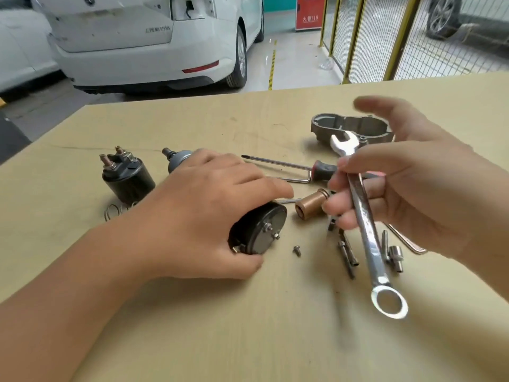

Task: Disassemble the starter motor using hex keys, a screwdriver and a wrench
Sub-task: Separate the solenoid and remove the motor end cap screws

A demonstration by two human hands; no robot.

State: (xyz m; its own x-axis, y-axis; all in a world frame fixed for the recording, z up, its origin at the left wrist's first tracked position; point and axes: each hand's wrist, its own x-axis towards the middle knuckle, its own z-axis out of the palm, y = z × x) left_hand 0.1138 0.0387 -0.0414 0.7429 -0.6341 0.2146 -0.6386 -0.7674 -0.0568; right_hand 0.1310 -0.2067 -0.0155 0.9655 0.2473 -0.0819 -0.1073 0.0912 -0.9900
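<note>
A red sign (309, 12) is standing at the back by the yellow fence, showing white characters ending in "10". Grey lettering is showing on the white car (157, 30) tailgate, too blurred to read.

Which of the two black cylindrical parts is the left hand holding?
The nearer motor body, lying on its side under the left hand. The solenoid with copper terminals sits untouched.

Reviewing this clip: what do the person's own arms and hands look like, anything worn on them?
Both are bare. The left hand and its forearm show no glove, sleeve, watch or ring. The right hand is likewise ungloved, with no ring or wristband visible; its raised fingers are motion-blurred, and its forearm lies mostly outside the picture.
</note>
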